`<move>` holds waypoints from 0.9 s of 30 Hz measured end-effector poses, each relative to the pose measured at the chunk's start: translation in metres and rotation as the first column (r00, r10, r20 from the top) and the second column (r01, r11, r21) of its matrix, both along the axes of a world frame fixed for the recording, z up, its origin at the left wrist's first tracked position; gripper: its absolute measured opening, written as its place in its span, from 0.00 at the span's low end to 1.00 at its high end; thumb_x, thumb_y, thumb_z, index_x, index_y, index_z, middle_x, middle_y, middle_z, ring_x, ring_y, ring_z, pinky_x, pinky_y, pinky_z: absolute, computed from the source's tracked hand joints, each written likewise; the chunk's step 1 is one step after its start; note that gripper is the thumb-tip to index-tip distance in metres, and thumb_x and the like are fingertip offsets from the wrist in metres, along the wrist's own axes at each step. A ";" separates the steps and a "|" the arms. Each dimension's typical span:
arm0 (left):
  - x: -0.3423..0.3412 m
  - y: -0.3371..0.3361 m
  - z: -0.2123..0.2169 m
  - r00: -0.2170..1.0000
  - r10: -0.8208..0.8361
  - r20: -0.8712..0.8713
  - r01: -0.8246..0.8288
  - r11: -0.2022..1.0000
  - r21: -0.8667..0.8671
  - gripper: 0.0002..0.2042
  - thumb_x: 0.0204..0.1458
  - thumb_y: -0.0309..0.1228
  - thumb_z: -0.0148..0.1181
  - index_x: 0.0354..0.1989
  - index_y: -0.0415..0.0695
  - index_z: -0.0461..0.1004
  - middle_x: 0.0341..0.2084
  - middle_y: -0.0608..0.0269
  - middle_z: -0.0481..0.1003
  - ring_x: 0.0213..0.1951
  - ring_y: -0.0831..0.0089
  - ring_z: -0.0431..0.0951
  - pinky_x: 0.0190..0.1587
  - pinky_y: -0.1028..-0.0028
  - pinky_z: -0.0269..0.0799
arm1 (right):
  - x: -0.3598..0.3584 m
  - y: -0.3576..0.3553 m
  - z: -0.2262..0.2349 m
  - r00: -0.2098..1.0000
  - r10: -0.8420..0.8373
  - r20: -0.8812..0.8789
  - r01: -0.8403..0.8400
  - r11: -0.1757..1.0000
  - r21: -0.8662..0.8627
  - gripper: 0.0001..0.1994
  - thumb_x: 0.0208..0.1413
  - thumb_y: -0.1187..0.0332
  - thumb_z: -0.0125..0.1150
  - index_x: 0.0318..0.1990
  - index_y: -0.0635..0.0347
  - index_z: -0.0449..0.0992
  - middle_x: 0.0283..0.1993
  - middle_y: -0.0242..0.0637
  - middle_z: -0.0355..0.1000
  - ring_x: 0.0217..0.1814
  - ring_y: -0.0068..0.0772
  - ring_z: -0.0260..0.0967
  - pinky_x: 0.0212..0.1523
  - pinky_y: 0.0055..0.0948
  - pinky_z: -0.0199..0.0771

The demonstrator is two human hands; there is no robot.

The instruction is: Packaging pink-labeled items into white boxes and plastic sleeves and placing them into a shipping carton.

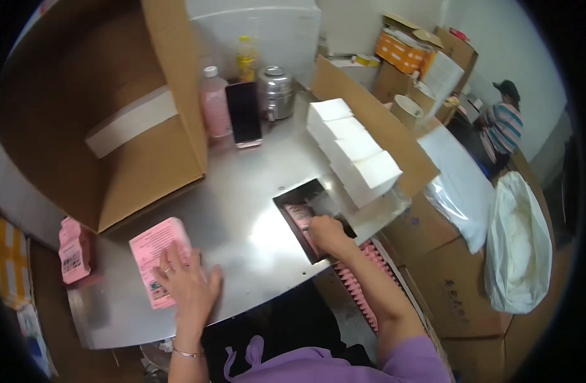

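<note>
My left hand (187,287) lies with its fingers spread on a stack of pink printed sheets (159,242) on the metal table. At the rectangular opening (315,258) in the tabletop, my right hand (330,235) is closed, its fingers curled down over the edge of a pink printed packet (298,216). My fingertips there are partly hidden. Just beyond the opening stands a row of white boxes (360,156). Another pink bundle (73,252) with wavy edges sits at the table's left side.
A large open cardboard box (140,185) stands at the back left. Behind are a pink bottle (215,105), a phone (244,115) and a metal canister (276,92). Below the right edge is a carton of pink pieces (357,287). White sacks (519,249) and a person (500,127) are at the right.
</note>
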State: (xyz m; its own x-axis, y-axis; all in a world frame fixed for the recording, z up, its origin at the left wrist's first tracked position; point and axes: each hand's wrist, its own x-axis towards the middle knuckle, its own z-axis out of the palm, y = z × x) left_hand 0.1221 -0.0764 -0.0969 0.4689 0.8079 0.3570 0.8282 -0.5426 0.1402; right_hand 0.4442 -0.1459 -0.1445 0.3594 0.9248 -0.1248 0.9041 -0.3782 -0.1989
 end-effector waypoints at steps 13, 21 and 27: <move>-0.133 0.038 -0.008 0.798 0.350 -0.490 -0.352 0.931 0.092 0.34 0.60 0.61 0.46 0.69 0.54 0.63 0.68 0.53 0.61 0.66 0.53 0.64 0.62 0.50 0.63 | 0.236 -0.186 0.106 0.576 -0.775 0.261 0.384 0.538 0.750 0.14 0.58 0.60 0.62 0.42 0.61 0.82 0.47 0.48 0.76 0.53 0.51 0.71 0.50 0.47 0.72; -0.182 0.049 -0.022 0.871 0.369 -0.324 -0.285 0.917 0.278 0.27 0.60 0.55 0.51 0.64 0.56 0.72 0.61 0.48 0.70 0.61 0.44 0.69 0.58 0.47 0.68 | 0.290 -0.175 0.059 0.576 -0.808 0.126 0.586 0.515 0.626 0.16 0.53 0.52 0.65 0.35 0.56 0.84 0.42 0.42 0.76 0.51 0.49 0.71 0.49 0.51 0.72; -0.185 0.043 -0.014 0.914 0.306 -0.268 -0.254 0.944 0.210 0.26 0.59 0.54 0.53 0.62 0.56 0.73 0.60 0.47 0.70 0.60 0.44 0.69 0.58 0.47 0.69 | 0.321 -0.184 0.060 0.653 -0.562 -0.507 0.554 -0.102 0.827 0.12 0.58 0.66 0.57 0.31 0.68 0.79 0.25 0.39 0.74 0.30 0.35 0.71 0.36 0.36 0.73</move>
